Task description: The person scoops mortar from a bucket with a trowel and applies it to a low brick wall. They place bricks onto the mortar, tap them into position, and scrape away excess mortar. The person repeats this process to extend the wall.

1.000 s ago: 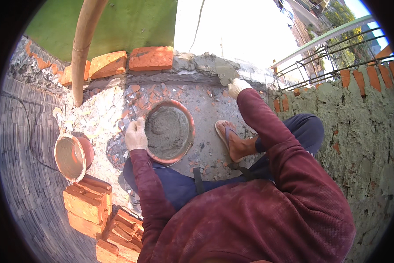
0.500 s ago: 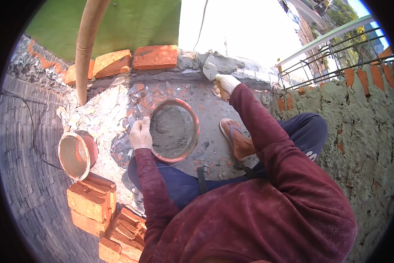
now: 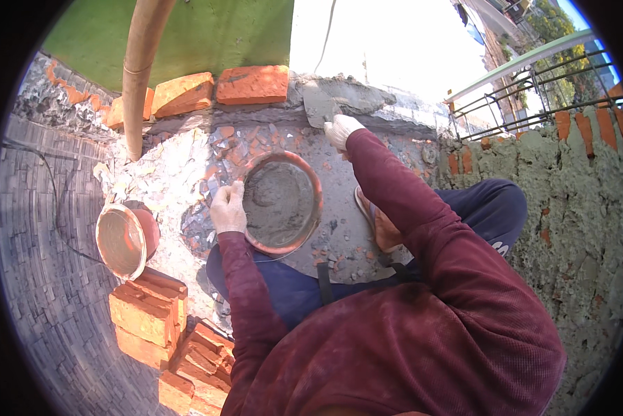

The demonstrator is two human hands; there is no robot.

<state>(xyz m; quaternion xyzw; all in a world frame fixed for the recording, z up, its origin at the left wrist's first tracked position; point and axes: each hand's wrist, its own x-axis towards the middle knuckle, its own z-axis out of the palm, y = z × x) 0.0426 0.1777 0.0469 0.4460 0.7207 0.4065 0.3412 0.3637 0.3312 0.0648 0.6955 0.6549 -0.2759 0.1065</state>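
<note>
My right hand (image 3: 341,132), in a white knit glove, is closed round the handle of a trowel (image 3: 318,104). The trowel's grey blade lies against wet mortar (image 3: 349,96) on top of the low wall, just right of the last laid brick (image 3: 253,84). My gloved left hand (image 3: 227,208) grips the left rim of a round orange basin (image 3: 318,201) that stands before my legs. Grey mortar (image 3: 278,202) coats its inside. Where the left fingers curl under the rim, they are hidden.
A bamboo pole (image 3: 137,69) rises at the left end of the brick row. A smaller bucket (image 3: 121,243) stands tilted beside stacked bricks (image 3: 145,315) on my left. Steel rebar (image 3: 540,90) and a rough mortared wall (image 3: 568,208) stand at right. Rubble litters the floor.
My right hand has moved the trowel left along the wall top, and its blade has turned flatter over the mortar near the end brick. The left hand stays at the basin's rim.
</note>
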